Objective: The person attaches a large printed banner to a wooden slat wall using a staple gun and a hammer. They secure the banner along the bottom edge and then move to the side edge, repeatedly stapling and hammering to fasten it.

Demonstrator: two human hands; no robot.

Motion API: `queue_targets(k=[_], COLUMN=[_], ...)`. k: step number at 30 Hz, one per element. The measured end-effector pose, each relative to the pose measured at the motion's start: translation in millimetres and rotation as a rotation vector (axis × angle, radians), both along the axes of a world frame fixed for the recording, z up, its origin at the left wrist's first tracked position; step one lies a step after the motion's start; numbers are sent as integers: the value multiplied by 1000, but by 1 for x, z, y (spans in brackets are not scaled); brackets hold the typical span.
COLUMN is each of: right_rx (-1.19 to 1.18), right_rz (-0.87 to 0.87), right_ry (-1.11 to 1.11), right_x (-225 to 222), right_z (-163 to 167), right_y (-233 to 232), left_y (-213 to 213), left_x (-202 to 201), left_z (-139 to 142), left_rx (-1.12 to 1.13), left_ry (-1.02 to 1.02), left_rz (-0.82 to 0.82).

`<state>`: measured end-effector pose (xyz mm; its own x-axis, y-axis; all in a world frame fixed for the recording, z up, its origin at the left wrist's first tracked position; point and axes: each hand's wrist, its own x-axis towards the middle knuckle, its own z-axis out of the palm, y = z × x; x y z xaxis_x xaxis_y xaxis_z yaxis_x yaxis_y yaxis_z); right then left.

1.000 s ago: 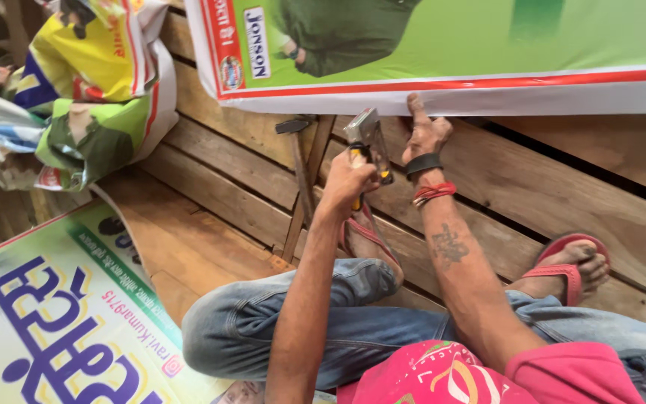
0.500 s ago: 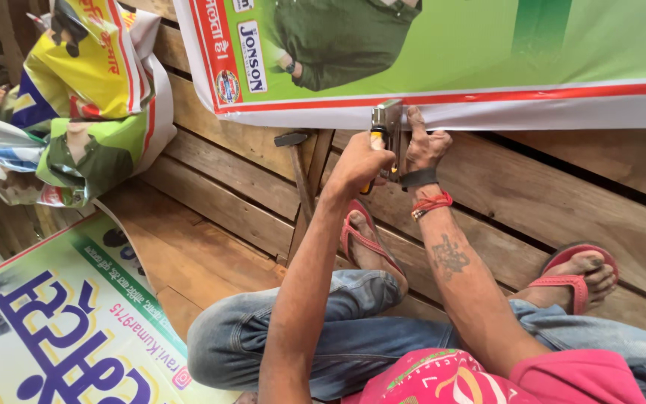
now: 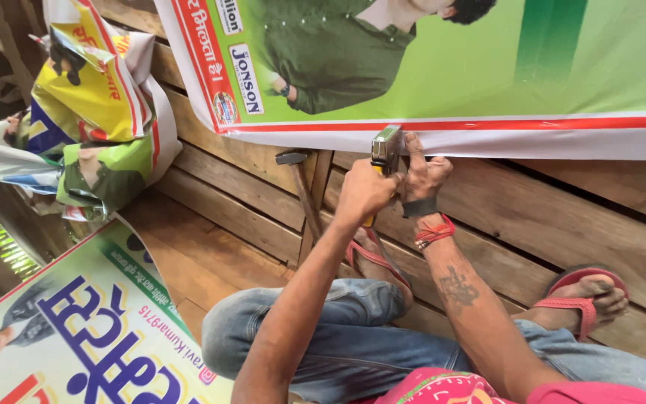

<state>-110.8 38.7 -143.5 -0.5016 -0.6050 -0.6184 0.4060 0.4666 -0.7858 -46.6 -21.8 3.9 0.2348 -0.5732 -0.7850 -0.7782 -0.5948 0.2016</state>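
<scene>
While both hands close around it, the staple gun [image 3: 385, 150] stands against the lower white edge of the green banner [image 3: 487, 75], at the middle of the view. Its metal body runs roughly upright in the picture, long axis pointing from the person toward the banner's hem, with the head pressed on the white strip just under the red stripe. A bit of yellow handle shows beneath the left hand [image 3: 364, 193], which is curled tight around the grip. The right hand [image 3: 424, 173] is closed too, wrapped over the tool's side and top, its fingers touching the banner's edge; a dark band and red threads sit at that wrist. Just left of the tool, a hammer [image 3: 300, 187] lies on the boards, its dark head near the banner's hem and its wooden handle running back toward the person's knee.

The banner is stretched over a wooden plank floor [image 3: 562, 224] of wide, worn boards with dark gaps between them. The person squats on it in blue jeans, with red sandals [image 3: 581, 299] on both feet, one just below the hands, the other well off to the right. At the lower left lies another printed banner [image 3: 76, 337], pale green with large blue lettering. At the upper left, a crumpled heap of printed sheets [image 3: 91, 127] in yellow, green and white rests beside the boards.
</scene>
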Motion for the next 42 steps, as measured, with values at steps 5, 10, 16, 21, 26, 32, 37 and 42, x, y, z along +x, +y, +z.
queue_targets(k=[5, 10, 16, 21, 26, 32, 37, 42], right_rx=[63, -38, -62, -206, -60, -92, -126, -110], right_rz=[2, -39, 14, -215, -364, -353, -305, -299], right_ry=[-86, -39, 42, -102, -270, -115, -3, -21], right_x=[2, 2, -3, 0, 19, 26, 18, 13], right_z=[5, 2, 2, 13, 25, 23, -3, -17], right_y=[6, -8, -26, -39, -48, -45, -39, -30], left_y=[12, 16, 16, 16, 6, 72, 139, 178], left_x=[-19, -18, 34, 111, 180, 191, 119, 86], left_z=[2, -10, -25, 18, 74, 43, -11, -41], left_rx=[-139, -150, -108, 48, 105, -137, -610, -792], left_ry=[-153, -207, 6, 182, 139, 91, -224, -144], left_rz=[110, 108, -110, -115, -312, -28, -206, -219])
